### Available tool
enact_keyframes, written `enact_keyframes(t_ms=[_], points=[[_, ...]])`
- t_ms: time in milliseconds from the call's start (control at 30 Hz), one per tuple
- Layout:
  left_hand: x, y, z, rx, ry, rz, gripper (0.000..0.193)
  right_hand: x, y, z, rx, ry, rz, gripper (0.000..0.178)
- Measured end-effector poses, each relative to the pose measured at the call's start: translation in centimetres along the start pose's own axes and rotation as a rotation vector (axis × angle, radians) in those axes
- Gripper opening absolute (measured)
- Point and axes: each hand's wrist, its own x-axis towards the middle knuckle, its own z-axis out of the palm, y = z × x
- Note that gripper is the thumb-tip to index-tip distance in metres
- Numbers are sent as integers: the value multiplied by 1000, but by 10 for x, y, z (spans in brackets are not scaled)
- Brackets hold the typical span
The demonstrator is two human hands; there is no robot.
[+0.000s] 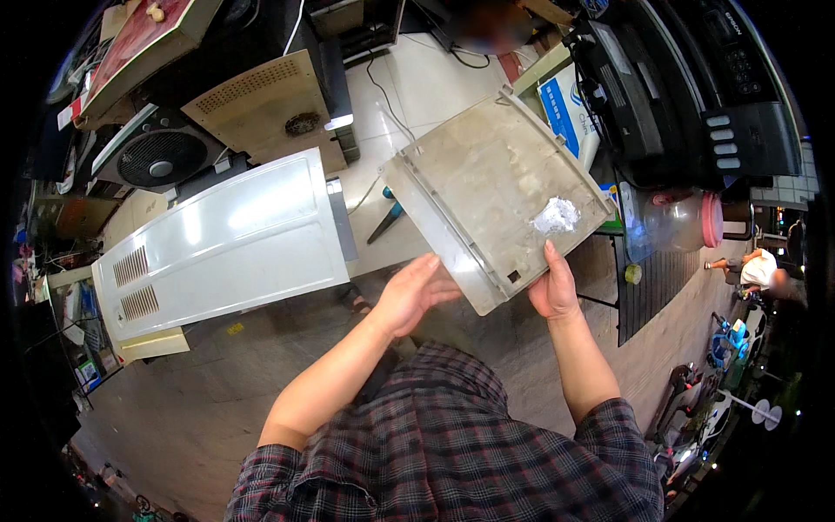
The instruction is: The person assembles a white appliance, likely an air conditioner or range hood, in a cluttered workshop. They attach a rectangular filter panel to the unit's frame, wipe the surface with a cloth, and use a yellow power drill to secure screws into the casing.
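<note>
A dirty beige square panel [487,174] with raised edges lies tilted in front of me, its far part over the white table. A bright white patch [557,216] shows on its surface near the right corner; I cannot tell what it is. My right hand [557,291] grips the near right edge, thumb on top and fingers underneath. At the near left edge, my left hand [407,300] is open, its thumb and slightly blurred fingers apart beside the panel. Left of the panel, blue-handled scissors or pliers [389,217] lie on the table [383,96], partly covered.
A large white metal cover [226,235] with vent slots lies at the left, before a black fan [161,158] and a perforated beige metal plate [261,100]. Black printers [644,96] and a pink-lidded jar [687,219] stand at the right. A person [758,268] is farther off.
</note>
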Motion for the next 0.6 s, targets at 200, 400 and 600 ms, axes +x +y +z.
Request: enact_keyframes(t_ms=[200, 400, 600], points=[[0, 11, -30, -80, 113, 22, 39, 1, 16, -9, 32, 91, 19, 53], [-3, -16, -52, -200, 296, -56, 28, 6, -1, -20, -127, 62, 108, 51], [-15, -48, -77, -215, 451, 19, 10, 26, 9, -47, -181, 7, 214, 50]])
